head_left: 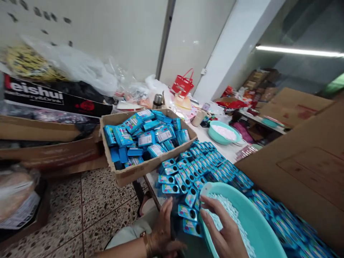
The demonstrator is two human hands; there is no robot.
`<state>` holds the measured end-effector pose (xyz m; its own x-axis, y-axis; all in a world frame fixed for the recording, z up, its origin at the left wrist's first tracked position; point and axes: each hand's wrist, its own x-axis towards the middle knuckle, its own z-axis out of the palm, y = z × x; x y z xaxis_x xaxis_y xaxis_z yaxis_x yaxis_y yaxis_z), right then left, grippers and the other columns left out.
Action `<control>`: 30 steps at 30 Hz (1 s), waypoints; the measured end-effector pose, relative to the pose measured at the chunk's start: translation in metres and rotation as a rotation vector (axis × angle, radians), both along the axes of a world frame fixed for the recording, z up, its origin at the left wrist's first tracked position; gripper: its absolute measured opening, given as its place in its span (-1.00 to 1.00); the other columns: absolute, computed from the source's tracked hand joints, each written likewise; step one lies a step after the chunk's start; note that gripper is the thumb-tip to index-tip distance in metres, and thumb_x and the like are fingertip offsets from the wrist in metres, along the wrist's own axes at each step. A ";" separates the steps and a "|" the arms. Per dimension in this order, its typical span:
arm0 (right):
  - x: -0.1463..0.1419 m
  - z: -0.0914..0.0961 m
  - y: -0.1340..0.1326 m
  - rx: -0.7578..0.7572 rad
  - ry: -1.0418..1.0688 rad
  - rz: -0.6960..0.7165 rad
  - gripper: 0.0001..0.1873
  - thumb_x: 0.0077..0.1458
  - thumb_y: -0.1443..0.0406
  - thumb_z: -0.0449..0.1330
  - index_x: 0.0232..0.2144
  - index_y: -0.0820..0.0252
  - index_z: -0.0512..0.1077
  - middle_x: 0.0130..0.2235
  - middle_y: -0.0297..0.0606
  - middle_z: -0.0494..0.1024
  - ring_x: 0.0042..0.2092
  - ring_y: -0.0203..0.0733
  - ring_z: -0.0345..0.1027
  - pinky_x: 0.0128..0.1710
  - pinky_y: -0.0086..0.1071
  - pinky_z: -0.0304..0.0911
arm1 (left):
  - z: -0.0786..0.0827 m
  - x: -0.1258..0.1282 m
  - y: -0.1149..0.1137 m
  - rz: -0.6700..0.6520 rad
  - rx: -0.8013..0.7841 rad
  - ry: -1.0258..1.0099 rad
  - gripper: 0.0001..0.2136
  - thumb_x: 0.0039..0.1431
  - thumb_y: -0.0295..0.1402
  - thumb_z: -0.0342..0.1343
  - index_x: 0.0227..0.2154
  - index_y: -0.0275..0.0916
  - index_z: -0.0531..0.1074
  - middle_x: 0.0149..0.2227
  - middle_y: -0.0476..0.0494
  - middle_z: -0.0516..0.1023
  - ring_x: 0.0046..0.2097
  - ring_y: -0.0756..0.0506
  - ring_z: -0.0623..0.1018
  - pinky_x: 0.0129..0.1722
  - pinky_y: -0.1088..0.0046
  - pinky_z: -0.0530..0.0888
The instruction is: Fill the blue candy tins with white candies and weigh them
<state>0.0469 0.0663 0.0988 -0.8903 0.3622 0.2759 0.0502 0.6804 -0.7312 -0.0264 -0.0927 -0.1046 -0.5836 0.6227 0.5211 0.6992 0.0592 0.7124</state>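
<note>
My left hand (165, 229) is held at the table's near edge, fingers stretched and apart, with nothing seen in it. Right beside it stand small blue tins (187, 212) with round dark holes in their tops. My right hand (224, 227) hovers over the near side of a teal basin (262, 224), fingers loosely bent and apart, fingertips close to the rim. I see nothing held in it. Small white pellets (232, 208) lie in the basin. Many more blue tins (199, 166) stand packed in rows behind and beyond the basin.
A cardboard tray (145, 172) heaped with blue tins sits at the table's left edge. Further back are a smaller teal bowl (224, 132) of white contents, a metal flask (158, 101) and a red bag (182, 85). A large cardboard box (301, 168) borders the right side.
</note>
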 end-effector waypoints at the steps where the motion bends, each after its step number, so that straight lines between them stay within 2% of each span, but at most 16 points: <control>1: -0.021 0.007 -0.001 0.017 -0.001 0.047 -0.63 0.11 0.20 0.19 0.00 -0.05 0.43 -0.06 -0.20 0.52 -0.09 -0.03 0.44 -0.09 -0.22 0.36 | 0.008 -0.004 -0.013 0.017 0.030 0.008 0.21 -0.18 0.09 0.28 0.32 -0.10 -0.49 0.28 -0.53 0.03 0.25 -0.56 0.21 0.08 -0.22 0.33; 2: -0.044 0.014 -0.004 0.031 -0.008 0.098 -0.60 0.11 0.20 0.19 0.03 -0.06 0.41 -0.05 -0.20 0.52 -0.08 -0.03 0.44 -0.08 -0.21 0.34 | 0.022 -0.011 -0.028 0.047 0.061 0.016 0.16 -0.14 0.07 0.26 0.33 -0.12 -0.45 0.26 -0.51 0.09 0.22 -0.54 0.26 0.05 -0.18 0.36; 4: -0.097 0.024 -0.011 0.059 -0.009 0.192 -0.56 0.12 0.19 0.19 0.07 -0.05 0.37 -0.05 -0.20 0.53 -0.08 -0.03 0.44 -0.08 -0.20 0.33 | 0.069 -0.040 -0.060 0.188 0.115 0.059 0.05 -0.08 0.03 0.24 0.33 -0.18 -0.28 0.21 -0.47 0.16 0.19 -0.49 0.31 0.04 -0.08 0.39; 7: -0.184 0.029 -0.026 0.163 0.035 0.246 -0.57 0.13 0.12 0.17 0.05 0.02 0.36 -0.12 -0.16 0.56 -0.10 0.00 0.45 -0.11 -0.18 0.30 | 0.167 -0.121 -0.103 0.519 0.130 0.202 -0.17 0.03 -0.09 0.20 0.29 -0.17 -0.07 0.16 -0.36 0.24 0.18 -0.37 0.31 0.13 0.04 0.31; 9: -0.238 0.026 -0.039 0.278 0.005 0.209 -0.52 0.12 0.06 0.16 0.05 0.08 0.34 -0.19 -0.12 0.57 -0.13 0.05 0.46 -0.15 -0.17 0.28 | 0.224 -0.189 -0.122 0.695 -0.036 0.307 -0.29 0.12 -0.12 0.15 0.27 -0.15 -0.02 0.13 -0.29 0.32 0.16 -0.31 0.33 0.17 0.05 0.24; 10: -0.261 0.023 -0.046 0.326 -0.047 0.183 -0.49 0.11 0.04 0.16 0.05 0.12 0.32 -0.22 -0.09 0.58 -0.15 0.06 0.47 -0.18 -0.17 0.28 | 0.244 -0.220 -0.129 0.773 -0.159 0.340 -0.29 0.14 -0.08 0.11 0.26 -0.19 -0.01 0.09 -0.30 0.37 0.13 -0.32 0.35 0.14 0.05 0.25; 11: -0.282 0.020 -0.052 0.376 -0.136 0.147 -0.46 0.10 0.02 0.16 0.05 0.17 0.30 -0.24 -0.06 0.58 -0.17 0.08 0.48 -0.20 -0.17 0.27 | 0.257 -0.249 -0.133 0.830 -0.319 0.354 -0.30 0.13 -0.01 0.09 0.24 -0.24 0.05 0.06 -0.34 0.41 0.09 -0.35 0.38 0.08 0.03 0.28; 13: -0.312 0.013 -0.063 0.472 -0.325 0.106 -0.39 0.11 -0.01 0.12 0.06 0.29 0.25 -0.24 0.04 0.58 -0.17 0.13 0.49 -0.22 -0.17 0.26 | 0.264 -0.291 -0.136 0.877 -0.640 0.352 -0.31 0.06 0.12 0.08 0.08 -0.36 0.29 -0.05 -0.45 0.48 0.01 -0.43 0.42 -0.01 -0.01 0.30; 15: -0.328 0.006 -0.071 0.513 -0.408 0.087 -0.36 0.11 0.03 0.14 0.08 0.36 0.19 -0.21 0.12 0.57 -0.14 0.16 0.49 -0.24 -0.18 0.26 | 0.254 -0.313 -0.135 0.823 -0.862 0.374 -0.36 0.02 0.19 0.05 -0.14 -0.36 0.44 -0.15 -0.46 0.53 -0.05 -0.44 0.45 0.00 -0.03 0.26; 18: -0.332 0.000 -0.075 0.501 -0.393 0.090 -0.33 0.07 0.13 0.19 0.12 0.35 0.11 -0.18 0.08 0.57 -0.13 0.13 0.49 -0.26 -0.22 0.24 | 0.234 -0.317 -0.134 0.739 -0.946 0.451 -0.44 0.03 0.18 0.04 -0.28 -0.31 0.47 -0.21 -0.40 0.55 -0.09 -0.39 0.47 0.11 -0.10 0.11; 20: -0.326 0.001 -0.073 0.493 -0.377 0.093 -0.32 0.06 0.13 0.18 0.14 0.31 0.08 -0.17 0.03 0.57 -0.14 0.11 0.49 -0.27 -0.24 0.23 | 0.228 -0.310 -0.135 0.733 -0.914 0.452 -0.48 0.05 0.12 0.07 -0.22 -0.30 0.45 -0.21 -0.35 0.54 -0.09 -0.37 0.47 0.14 -0.13 0.05; 23: -0.312 0.012 -0.068 0.479 -0.322 0.075 -0.40 0.06 0.11 0.15 0.10 0.26 0.15 -0.20 -0.06 0.57 -0.16 0.09 0.48 -0.28 -0.24 0.24 | 0.227 -0.297 -0.137 0.765 -0.793 0.394 -0.42 0.03 -0.03 0.16 0.04 -0.31 0.32 -0.13 -0.33 0.50 -0.03 -0.37 0.44 0.12 -0.09 0.13; 25: -0.297 0.021 -0.062 0.476 -0.228 0.066 -0.50 0.07 0.17 0.14 0.05 0.21 0.23 -0.19 -0.10 0.56 -0.15 0.05 0.46 -0.25 -0.24 0.26 | 0.228 -0.284 -0.137 0.758 -0.638 0.321 -0.32 0.04 -0.18 0.18 0.19 -0.31 0.13 -0.07 -0.31 0.44 -0.02 -0.32 0.44 0.05 0.06 0.28; 27: -0.276 0.030 -0.054 0.493 -0.069 0.083 -0.57 0.08 0.24 0.13 0.02 0.17 0.29 -0.13 -0.13 0.53 -0.07 0.02 0.42 -0.17 -0.23 0.27 | 0.229 -0.267 -0.137 0.718 -0.441 0.259 -0.31 0.09 -0.29 0.14 0.26 -0.26 0.00 -0.06 -0.25 0.40 -0.06 -0.23 0.46 -0.06 0.22 0.38; 30: -0.236 0.037 -0.036 0.559 0.217 0.125 -0.61 0.13 0.30 0.10 0.03 0.16 0.31 -0.08 -0.12 0.48 -0.02 0.00 0.33 -0.05 -0.18 0.27 | 0.232 -0.234 -0.136 0.633 -0.170 0.340 -0.36 0.16 -0.36 0.08 0.27 -0.16 -0.02 -0.13 -0.14 0.38 -0.10 -0.15 0.46 -0.06 0.33 0.41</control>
